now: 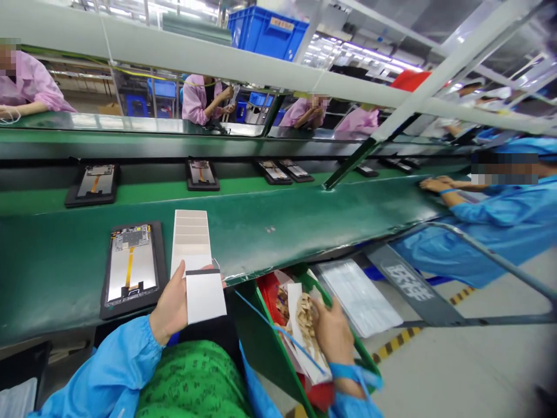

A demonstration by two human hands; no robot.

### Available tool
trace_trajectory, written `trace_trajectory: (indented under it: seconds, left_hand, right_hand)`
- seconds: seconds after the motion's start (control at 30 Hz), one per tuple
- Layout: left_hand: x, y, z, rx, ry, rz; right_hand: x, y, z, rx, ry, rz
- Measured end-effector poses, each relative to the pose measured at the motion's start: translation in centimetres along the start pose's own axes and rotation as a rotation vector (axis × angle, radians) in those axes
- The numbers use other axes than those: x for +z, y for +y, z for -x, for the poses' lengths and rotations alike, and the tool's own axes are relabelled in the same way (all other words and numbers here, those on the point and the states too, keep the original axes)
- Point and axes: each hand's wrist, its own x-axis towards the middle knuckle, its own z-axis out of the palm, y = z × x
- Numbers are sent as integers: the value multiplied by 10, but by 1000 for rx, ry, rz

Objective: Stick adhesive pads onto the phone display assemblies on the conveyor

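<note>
My left hand [170, 303] is closed on a flat white battery pack [206, 297] with a dark strip along its top edge and a thin wire near the upper corner. Just behind the pack, a pale sheet of adhesive strips [191, 232] lies over the bench; its lower end meets my fingers, and I cannot tell whether they grip it too. Left of that hand, an opened tablet [133, 264] rests in a black tray. My right hand [334, 332], wearing a blue wrist strap, reaches into a green bin [256, 342] beside crumpled brown paper [304, 319]; its fingers are blurred.
Several opened tablets, one of them a tablet [96, 183] at left, line the green belt behind the bench [278, 220]. A slanted metal post [352, 162] rises from the bench. A co-worker in blue [513, 203] sits at right. Clear plastic sheets [359, 296] lie beside the bin.
</note>
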Motion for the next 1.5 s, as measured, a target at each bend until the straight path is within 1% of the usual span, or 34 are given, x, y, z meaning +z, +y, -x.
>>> trace_trajectory:
  seconds: [0.03,0.07,0.1,0.13,0.17,0.2,0.23,0.27,0.3,0.33,0.37,0.4,0.43,0.47,0.53,0.57,0.63,0.67,0.7,0.77,0.83,0.9,0.93,0.97,1.0,1.1,1.13,1.17,1.23,1.33,1.4,1.5]
  left_hand:
    - [1,-5,-4,23,28,13]
    - [3,-10,-9,52,60,28]
    - [5,-15,-13,87,92,43]
    - [7,-19,-17,131,126,57]
    - [9,-22,-19,189,158,70]
    - [10,-22,-19,253,187,80]
    - [10,-19,-18,322,218,87]
    - [10,-15,-13,392,253,88]
    - [8,-9,-5,460,287,78]
    - [5,-2,4,518,314,51]
    - [1,6,16,566,340,2]
    - [-4,13,29,605,364,-61]
    - [-11,19,41,641,388,-130]
    - [-18,25,53,671,416,-196]
    - [-36,33,73,756,512,-303]
    - [-45,37,81,818,569,-347]
    - [-61,45,94,947,675,-414]
    - [-67,49,100,981,709,-420]
    - [-72,55,105,977,723,-397]
    - [-76,69,114,865,708,-296]
    - [-77,86,123,740,677,-205]
    - [-77,102,131,699,681,-186]
    - [-79,109,135,704,697,-195]
    - [-81,115,138,711,715,-210]
    - [-85,119,142,718,734,-227]
    - [-100,125,153,728,785,-280]
    - [-106,126,157,730,799,-299]
    - [-113,126,160,730,809,-320]
    - [-124,127,167,718,810,-375]
    - [-135,129,169,667,773,-476]
    - [-135,132,162,629,742,-538]
    - [-126,138,139,605,688,-644]
  right_hand:
    - [1,-16,9,-83,-39,-118]
    - [2,-41,18,-206,-109,-276]
    - [3,-72,24,-362,-198,-407]
    - [4,-106,29,-540,-293,-475]
    - [4,-139,33,-692,-336,-513]
    - [5,-169,35,-809,-325,-554]
    - [6,-194,37,-899,-305,-590]
    - [9,-213,38,-966,-278,-638]
    - [13,-226,38,-1006,-261,-700]
    - [17,-235,39,-1015,-267,-773]
    - [23,-242,41,-975,-288,-859]
    - [28,-247,43,-883,-321,-960]
    - [33,-252,46,-739,-370,-1071]
    - [37,-258,50,-562,-432,-1191]
    - [42,-276,58,-214,-620,-1436]
    - [43,-287,62,-84,-737,-1549]
    - [42,-313,68,76,-949,-1719]
    - [42,-325,71,118,-1018,-1772]
    - [42,-335,73,142,-1063,-1803]
    - [44,-350,75,155,-1100,-1816]
    - [48,-357,72,117,-1155,-1746]
    - [52,-357,61,-6,-1228,-1567]
    - [54,-357,53,-105,-1226,-1438]
    - [56,-357,44,-225,-1182,-1299]
    - [58,-358,34,-364,-1098,-1159]
    - [70,-370,9,-776,-781,-809]
    - [75,-375,4,-878,-711,-724]
    - [82,-380,1,-951,-667,-655]
    - [96,-387,-1,-1004,-618,-584]
    - [111,-390,0,-986,-579,-654]
    - [114,-389,-4,-924,-570,-757]
    - [111,-390,-18,-726,-587,-892]
